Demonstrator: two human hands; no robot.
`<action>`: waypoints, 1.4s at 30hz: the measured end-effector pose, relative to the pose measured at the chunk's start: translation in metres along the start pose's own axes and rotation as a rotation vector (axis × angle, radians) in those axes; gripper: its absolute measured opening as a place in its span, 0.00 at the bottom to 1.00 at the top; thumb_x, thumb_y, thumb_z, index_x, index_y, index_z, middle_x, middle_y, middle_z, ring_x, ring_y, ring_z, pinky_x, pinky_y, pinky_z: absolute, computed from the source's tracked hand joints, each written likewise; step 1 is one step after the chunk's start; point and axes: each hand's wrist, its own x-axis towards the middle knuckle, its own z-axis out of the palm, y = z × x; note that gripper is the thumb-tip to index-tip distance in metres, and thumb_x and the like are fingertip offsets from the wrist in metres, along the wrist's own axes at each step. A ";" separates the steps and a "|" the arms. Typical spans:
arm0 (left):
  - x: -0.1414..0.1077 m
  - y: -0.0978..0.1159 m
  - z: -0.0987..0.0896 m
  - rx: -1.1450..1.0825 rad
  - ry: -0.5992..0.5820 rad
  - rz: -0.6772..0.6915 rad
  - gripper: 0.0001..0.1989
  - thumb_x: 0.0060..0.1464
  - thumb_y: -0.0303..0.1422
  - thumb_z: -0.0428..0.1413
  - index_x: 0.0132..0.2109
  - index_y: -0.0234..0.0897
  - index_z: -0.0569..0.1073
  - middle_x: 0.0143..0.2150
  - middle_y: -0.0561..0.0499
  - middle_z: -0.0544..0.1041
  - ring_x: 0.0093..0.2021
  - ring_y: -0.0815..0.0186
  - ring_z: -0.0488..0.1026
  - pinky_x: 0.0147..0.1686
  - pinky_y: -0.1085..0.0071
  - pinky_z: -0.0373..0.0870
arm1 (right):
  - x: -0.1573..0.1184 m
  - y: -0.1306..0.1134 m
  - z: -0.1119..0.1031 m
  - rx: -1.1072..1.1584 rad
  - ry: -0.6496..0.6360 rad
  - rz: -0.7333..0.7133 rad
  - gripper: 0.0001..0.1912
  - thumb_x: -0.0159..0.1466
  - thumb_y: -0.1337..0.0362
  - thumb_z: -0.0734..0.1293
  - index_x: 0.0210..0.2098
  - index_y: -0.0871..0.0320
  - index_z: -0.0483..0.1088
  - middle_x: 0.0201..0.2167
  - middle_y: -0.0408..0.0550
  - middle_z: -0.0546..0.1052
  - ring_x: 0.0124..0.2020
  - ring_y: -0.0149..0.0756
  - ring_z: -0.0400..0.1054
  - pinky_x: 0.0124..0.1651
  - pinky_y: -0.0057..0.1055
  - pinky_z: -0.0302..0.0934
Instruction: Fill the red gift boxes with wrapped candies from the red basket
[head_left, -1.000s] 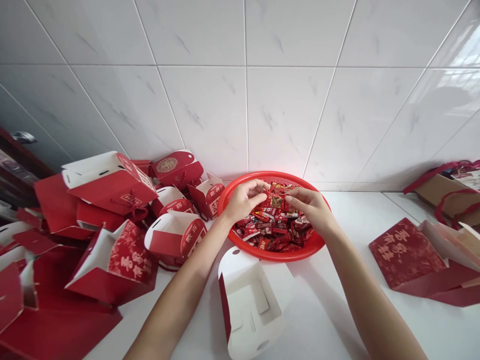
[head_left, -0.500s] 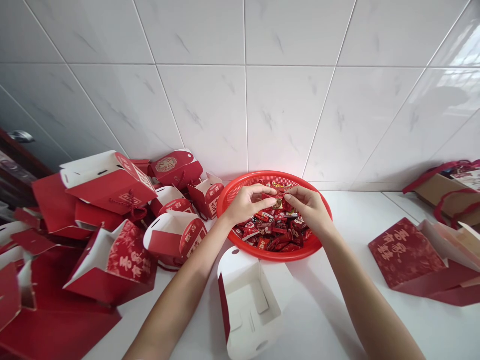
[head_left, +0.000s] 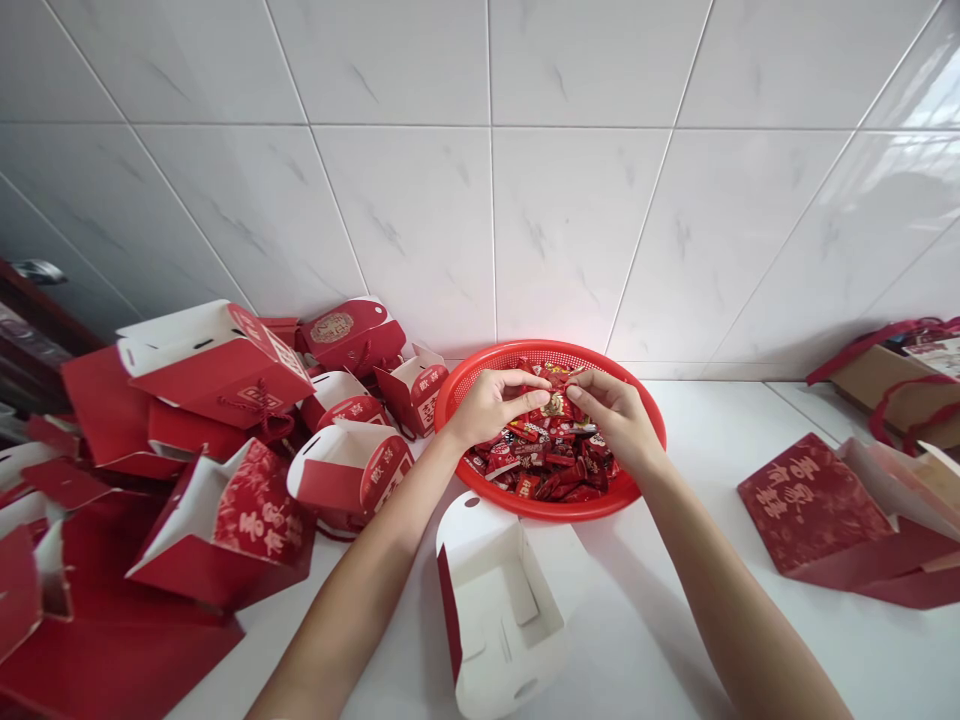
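Over a red plastic basket [head_left: 652, 412] heaped with wrapped candies [head_left: 559, 470], both my hands come together. My left hand [head_left: 496, 405] pinches the left edge of a red-and-gold wrapped candy [head_left: 556, 404] between thumb and fingers. Its right edge is pinched by my right hand [head_left: 611, 412]. The candy is held flat, with its gold face toward me. Just in front of the basket, between my forearms, lies an open paper box [head_left: 499, 610], white inside with a red side; nothing lies in it.
On the left is a pile of red gift boxes [head_left: 247, 380], several with flaps up. A red patterned box [head_left: 817, 505] stands open at the right, with a brown box [head_left: 862, 390] with red ribbon behind it. A white tiled wall [head_left: 420, 220] rises behind the white tabletop [head_left: 637, 620].
My hands stay nearly in place, still pinching the candy. Its gold face shows a little more fully now.
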 end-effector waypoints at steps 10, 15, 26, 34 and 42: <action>0.000 -0.005 -0.001 -0.070 0.126 -0.023 0.23 0.47 0.45 0.72 0.47 0.35 0.85 0.52 0.41 0.85 0.51 0.52 0.82 0.51 0.59 0.80 | -0.001 -0.001 0.003 0.107 -0.085 0.104 0.23 0.54 0.47 0.80 0.39 0.55 0.75 0.33 0.46 0.81 0.37 0.41 0.77 0.44 0.40 0.74; 0.000 -0.001 -0.002 -0.070 0.093 -0.031 0.18 0.49 0.43 0.70 0.43 0.35 0.85 0.42 0.44 0.86 0.42 0.57 0.83 0.44 0.62 0.80 | -0.001 0.000 0.002 0.091 -0.086 0.047 0.20 0.55 0.49 0.80 0.37 0.56 0.77 0.34 0.48 0.83 0.38 0.42 0.78 0.45 0.42 0.75; -0.001 0.004 -0.002 -0.014 0.002 0.037 0.15 0.50 0.44 0.70 0.37 0.37 0.85 0.34 0.48 0.83 0.35 0.61 0.79 0.39 0.66 0.76 | -0.002 -0.001 0.002 0.068 -0.057 -0.025 0.16 0.58 0.51 0.79 0.39 0.54 0.79 0.38 0.48 0.81 0.42 0.42 0.76 0.46 0.40 0.73; -0.002 0.003 -0.002 -0.029 0.010 0.074 0.15 0.50 0.44 0.70 0.36 0.37 0.85 0.34 0.48 0.82 0.34 0.63 0.77 0.37 0.66 0.74 | -0.003 -0.004 0.001 0.113 -0.061 0.000 0.16 0.57 0.50 0.79 0.35 0.54 0.77 0.34 0.46 0.81 0.38 0.40 0.75 0.43 0.38 0.71; -0.001 0.002 -0.002 -0.005 0.015 0.060 0.13 0.51 0.42 0.69 0.37 0.37 0.85 0.36 0.48 0.83 0.35 0.61 0.79 0.38 0.65 0.75 | -0.004 -0.004 0.003 0.003 0.013 -0.082 0.19 0.60 0.44 0.75 0.36 0.53 0.76 0.35 0.47 0.79 0.37 0.40 0.73 0.42 0.37 0.69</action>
